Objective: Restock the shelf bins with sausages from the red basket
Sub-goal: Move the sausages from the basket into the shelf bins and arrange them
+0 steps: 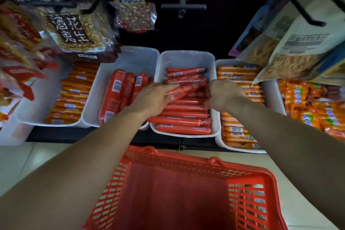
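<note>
A white shelf bin in the middle holds several thin red sausages lying crosswise. My left hand grips a few red sausages that lie slanted over the pile. My right hand reaches into the right side of the same bin, fingers curled on the ends of sausages there. The red basket stands on the floor below my arms; its visible bottom shows no sausages.
To the left is a white bin of thick red sausages, then one of orange sausages. To the right are a bin of orange sausages and orange packs. Hanging snack bags overhang the bins on black hooks.
</note>
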### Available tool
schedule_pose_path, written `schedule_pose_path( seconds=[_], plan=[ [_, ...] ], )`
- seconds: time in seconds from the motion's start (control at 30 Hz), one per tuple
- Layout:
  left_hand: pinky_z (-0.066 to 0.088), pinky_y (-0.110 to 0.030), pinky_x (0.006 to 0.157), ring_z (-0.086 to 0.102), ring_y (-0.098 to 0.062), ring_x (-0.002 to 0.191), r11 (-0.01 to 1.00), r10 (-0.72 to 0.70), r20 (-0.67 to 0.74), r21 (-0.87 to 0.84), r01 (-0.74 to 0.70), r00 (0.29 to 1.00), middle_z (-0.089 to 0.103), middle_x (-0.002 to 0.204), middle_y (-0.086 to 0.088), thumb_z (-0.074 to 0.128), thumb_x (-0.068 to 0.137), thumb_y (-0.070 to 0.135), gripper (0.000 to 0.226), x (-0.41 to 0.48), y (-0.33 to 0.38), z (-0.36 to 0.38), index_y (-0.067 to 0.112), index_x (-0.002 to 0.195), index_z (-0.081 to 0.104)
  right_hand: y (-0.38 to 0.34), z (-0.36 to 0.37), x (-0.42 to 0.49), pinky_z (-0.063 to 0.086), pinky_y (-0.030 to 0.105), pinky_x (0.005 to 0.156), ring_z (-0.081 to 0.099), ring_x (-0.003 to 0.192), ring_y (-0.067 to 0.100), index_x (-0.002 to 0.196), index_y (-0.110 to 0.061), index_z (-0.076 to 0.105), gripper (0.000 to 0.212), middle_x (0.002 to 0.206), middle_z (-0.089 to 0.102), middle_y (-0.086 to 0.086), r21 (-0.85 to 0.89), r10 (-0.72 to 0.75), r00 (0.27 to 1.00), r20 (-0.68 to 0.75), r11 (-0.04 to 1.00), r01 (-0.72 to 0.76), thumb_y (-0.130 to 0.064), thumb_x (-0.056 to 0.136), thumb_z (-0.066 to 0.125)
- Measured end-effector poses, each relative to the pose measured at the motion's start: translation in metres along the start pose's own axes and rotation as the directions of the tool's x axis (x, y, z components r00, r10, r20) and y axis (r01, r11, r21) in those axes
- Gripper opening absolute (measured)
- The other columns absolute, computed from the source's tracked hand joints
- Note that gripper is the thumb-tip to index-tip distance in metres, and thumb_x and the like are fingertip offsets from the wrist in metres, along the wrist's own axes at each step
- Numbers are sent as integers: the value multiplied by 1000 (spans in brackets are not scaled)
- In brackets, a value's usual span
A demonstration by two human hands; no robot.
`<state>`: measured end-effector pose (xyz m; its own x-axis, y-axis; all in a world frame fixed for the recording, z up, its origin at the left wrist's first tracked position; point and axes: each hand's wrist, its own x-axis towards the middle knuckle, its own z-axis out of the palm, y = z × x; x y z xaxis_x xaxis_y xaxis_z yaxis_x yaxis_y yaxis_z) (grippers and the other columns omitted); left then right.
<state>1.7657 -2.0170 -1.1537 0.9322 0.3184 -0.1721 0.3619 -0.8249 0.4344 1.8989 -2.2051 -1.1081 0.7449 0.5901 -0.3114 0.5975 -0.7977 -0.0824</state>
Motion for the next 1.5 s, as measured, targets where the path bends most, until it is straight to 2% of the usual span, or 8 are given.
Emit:
schedule_pose_path(
  seconds=[0.13,0.37,0.63,0.73,0.93,1.1,1.37,1.5],
  plan=[
    [50,-40,96,62,-21,111,995,-1,-15,-99,-1,1000,65,128,3,60,95,42,45,5,13,1,43,138,50,18,6,-2,36,29,51,59,75,28,73,-14,60,32,76,60,7,191,62,992,-105,981,-41,-40,91,60],
    [35,-41,110,54,-26,122,1000,-6,-12,6,6,1000,61,131,-1,65,84,59,68,-7,25,-1,37,145,43,38,0,-18,53,44,85,62,99,40,108,-10,71,20,113,63,20,268,116,935,-335,963,-23,-18,94,60],
    [34,-39,112,52,-25,120,999,-51,37,-9,51,998,58,135,-4,57,95,26,56,-1,28,-1,35,148,39,37,4,-7,44,38,89,55,111,36,120,-10,66,25,124,56,19,388,141,846,-515,918,83,-17,97,59],
    [50,-31,90,59,-19,105,993,-58,57,-99,64,997,61,129,0,63,93,26,55,0,17,-3,42,142,45,19,11,12,45,37,88,57,110,32,119,-16,67,24,120,61,14,403,88,885,-458,908,119,-23,97,59],
    [46,-39,100,53,-18,120,994,-77,-167,-90,62,983,58,130,3,71,87,36,50,-4,-1,-4,32,134,55,-12,16,49,49,46,93,50,120,37,128,-25,62,37,131,55,11,174,-19,921,-389,980,94,-20,91,56],
    [43,-34,95,52,-20,114,997,-80,-277,-26,76,958,55,123,1,61,95,34,42,1,-2,3,31,137,58,-2,36,28,33,45,113,35,140,26,153,-33,31,59,156,36,-3,40,-350,932,-93,934,355,-42,97,45],
    [40,-25,101,60,-22,111,983,-130,-317,-162,82,939,59,124,-8,55,97,11,43,6,8,6,17,139,56,-3,38,61,11,46,121,15,151,25,158,-34,-1,64,165,16,-1,-172,-324,946,30,930,324,-51,102,25],
    [30,-23,107,48,-20,130,991,-102,-345,-121,64,933,54,142,-2,58,96,20,40,2,7,2,20,136,59,-4,40,73,19,45,117,25,146,31,158,-31,2,64,160,30,7,-330,-265,964,-38,913,238,-46,101,28]
  ],
)
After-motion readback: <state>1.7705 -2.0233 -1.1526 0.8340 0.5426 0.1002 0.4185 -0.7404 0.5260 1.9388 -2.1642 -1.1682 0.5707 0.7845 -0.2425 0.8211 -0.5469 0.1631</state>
